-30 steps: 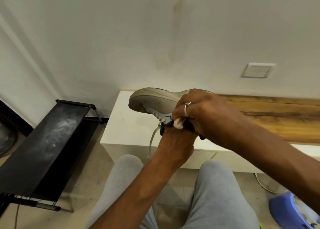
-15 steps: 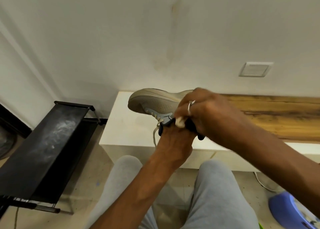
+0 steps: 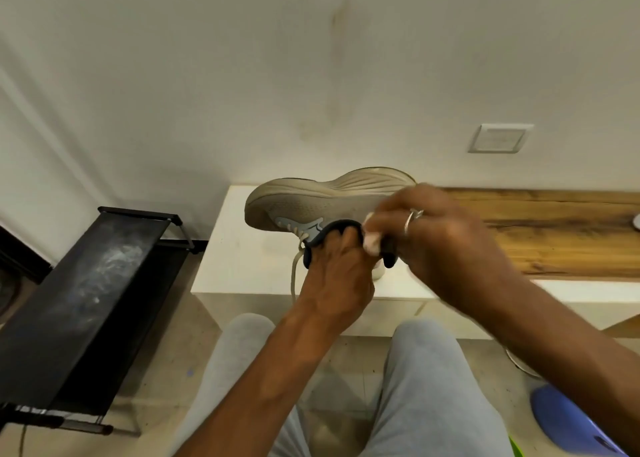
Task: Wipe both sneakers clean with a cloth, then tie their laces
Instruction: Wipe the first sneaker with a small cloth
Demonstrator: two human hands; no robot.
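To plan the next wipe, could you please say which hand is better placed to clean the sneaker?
Probably right: the right hand grips the cloth against the sneaker, while the left hand holds the sneaker by its opening.

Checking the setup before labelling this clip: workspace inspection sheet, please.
Surface: white bench, wood top to the right.
Job's things: sneaker held sole-up, lace dangling; cloth at its collar; second sneaker not seen.
Clutter: black rack left, blue stool bottom right.
Hands: left hand grips the sneaker's collar; right hand pinches the cloth.
Cables: thin cord bottom left, faint.
Surroundings: stained wall, wall plate, tiled floor.
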